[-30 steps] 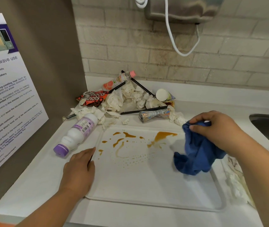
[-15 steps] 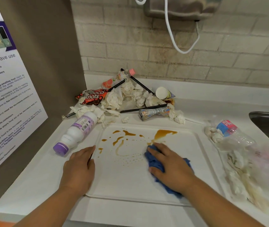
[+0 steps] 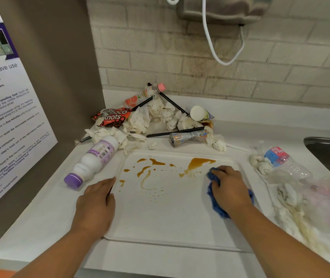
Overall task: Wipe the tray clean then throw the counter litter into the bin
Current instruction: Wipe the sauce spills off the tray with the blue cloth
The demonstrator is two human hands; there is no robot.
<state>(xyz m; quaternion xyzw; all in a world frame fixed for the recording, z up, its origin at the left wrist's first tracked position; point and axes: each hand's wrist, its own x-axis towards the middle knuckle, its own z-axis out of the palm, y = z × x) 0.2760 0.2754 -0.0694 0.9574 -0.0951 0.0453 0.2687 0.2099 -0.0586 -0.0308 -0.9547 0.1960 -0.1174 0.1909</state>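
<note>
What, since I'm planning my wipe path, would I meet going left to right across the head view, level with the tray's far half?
Microwave notice → white bottle with purple cap → brown stains on the tray → right hand on the blue cloth → clear plastic bottle → sink.

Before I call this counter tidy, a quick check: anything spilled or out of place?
Yes. Brown liquid is spilled across the far half of the tray. Crumpled tissues and straws are heaped by the wall, a white bottle lies on its side left of the tray, and a crushed clear bottle lies right of it.
</note>
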